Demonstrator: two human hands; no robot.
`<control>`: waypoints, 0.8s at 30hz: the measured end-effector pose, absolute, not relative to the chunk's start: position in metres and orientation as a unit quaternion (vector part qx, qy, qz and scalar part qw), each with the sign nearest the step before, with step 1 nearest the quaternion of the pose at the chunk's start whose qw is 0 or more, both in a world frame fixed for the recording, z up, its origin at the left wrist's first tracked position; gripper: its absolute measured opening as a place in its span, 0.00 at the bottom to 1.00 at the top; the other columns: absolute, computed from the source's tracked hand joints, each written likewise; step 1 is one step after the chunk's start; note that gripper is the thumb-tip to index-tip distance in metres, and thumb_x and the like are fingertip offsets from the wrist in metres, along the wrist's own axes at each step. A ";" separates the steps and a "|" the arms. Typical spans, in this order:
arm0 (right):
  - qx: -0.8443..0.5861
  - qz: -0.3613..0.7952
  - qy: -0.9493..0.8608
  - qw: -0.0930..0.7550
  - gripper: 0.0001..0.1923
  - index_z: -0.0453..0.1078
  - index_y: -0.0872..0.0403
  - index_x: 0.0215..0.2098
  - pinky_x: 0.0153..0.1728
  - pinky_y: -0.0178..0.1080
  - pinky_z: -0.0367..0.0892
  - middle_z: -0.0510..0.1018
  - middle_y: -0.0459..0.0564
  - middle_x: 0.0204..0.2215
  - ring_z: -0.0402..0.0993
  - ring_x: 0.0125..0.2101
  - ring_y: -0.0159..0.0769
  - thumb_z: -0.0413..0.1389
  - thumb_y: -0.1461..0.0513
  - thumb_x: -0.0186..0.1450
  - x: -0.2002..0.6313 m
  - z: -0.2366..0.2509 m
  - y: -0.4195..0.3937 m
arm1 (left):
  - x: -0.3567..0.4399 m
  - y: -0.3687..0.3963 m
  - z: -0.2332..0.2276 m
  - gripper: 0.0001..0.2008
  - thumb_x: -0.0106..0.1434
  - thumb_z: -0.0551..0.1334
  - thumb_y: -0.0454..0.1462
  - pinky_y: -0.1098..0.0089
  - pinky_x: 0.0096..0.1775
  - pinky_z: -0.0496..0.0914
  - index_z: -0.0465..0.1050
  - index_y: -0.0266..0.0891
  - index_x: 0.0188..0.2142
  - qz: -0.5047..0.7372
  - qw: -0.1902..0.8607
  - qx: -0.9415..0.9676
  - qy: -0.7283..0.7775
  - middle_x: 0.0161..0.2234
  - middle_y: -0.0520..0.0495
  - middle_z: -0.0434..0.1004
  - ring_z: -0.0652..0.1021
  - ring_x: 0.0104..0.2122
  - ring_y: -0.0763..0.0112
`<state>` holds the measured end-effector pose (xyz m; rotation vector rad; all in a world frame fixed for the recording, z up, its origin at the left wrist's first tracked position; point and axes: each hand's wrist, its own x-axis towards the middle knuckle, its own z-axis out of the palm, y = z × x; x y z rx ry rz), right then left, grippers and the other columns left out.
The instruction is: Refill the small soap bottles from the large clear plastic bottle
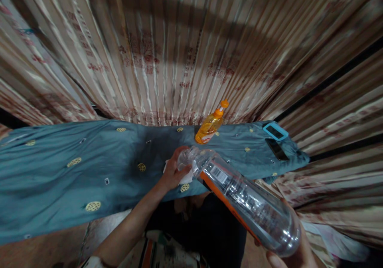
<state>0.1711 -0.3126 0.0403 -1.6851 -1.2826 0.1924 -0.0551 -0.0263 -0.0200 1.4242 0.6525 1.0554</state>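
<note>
A large clear plastic bottle (245, 200) with an orange-edged label and a barcode slants across the front, its narrow end up and to the left. My right hand (302, 248) is wrapped round its base at the lower right, partly out of frame. At the narrow end, my left hand (175, 170) curls its fingers round a small clear plastic piece (184, 159), which meets the bottle's neck. Whether this piece is a cup or part of the bottle is unclear. White crumpled tissue (187, 178) shows beneath my left hand.
A bottle of orange liquid with an orange pump top (209, 126) stands behind on the blue-green patterned cloth (60, 180). A blue-framed device (275, 131) and a dark phone (277, 149) lie at the right end. Pleated curtains (167, 52) surround the table.
</note>
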 end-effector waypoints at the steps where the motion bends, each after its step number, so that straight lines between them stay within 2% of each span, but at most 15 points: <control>1: -0.694 0.078 -0.525 0.486 0.45 0.56 0.48 0.74 0.48 0.37 0.78 0.65 0.54 0.70 0.75 0.60 0.51 0.67 0.59 0.63 0.171 0.040 -0.313 | -0.055 -0.026 -0.020 0.38 0.58 0.71 0.59 0.59 0.51 0.73 0.67 0.41 0.59 0.454 0.588 0.609 0.280 0.50 0.41 0.79 0.79 0.47 0.56; 4: -0.693 0.071 -0.525 0.489 0.46 0.55 0.46 0.75 0.50 0.37 0.77 0.64 0.52 0.71 0.73 0.62 0.50 0.67 0.59 0.62 0.169 0.041 -0.312 | -0.055 -0.026 -0.020 0.38 0.57 0.71 0.59 0.58 0.52 0.72 0.67 0.41 0.58 0.454 0.592 0.603 0.283 0.52 0.41 0.78 0.78 0.49 0.55; 10: -0.695 0.077 -0.515 0.495 0.45 0.58 0.48 0.73 0.48 0.37 0.78 0.68 0.53 0.69 0.77 0.58 0.49 0.68 0.58 0.61 0.169 0.041 -0.311 | -0.055 -0.026 -0.020 0.38 0.57 0.71 0.58 0.57 0.54 0.70 0.67 0.42 0.58 0.449 0.596 0.602 0.284 0.53 0.40 0.77 0.77 0.50 0.54; 24: -0.695 0.074 -0.520 0.491 0.45 0.56 0.48 0.74 0.50 0.39 0.78 0.66 0.53 0.70 0.74 0.61 0.50 0.67 0.58 0.62 0.169 0.043 -0.311 | -0.056 -0.026 -0.019 0.36 0.58 0.71 0.58 0.55 0.56 0.70 0.68 0.42 0.59 0.452 0.586 0.612 0.279 0.54 0.40 0.77 0.77 0.51 0.53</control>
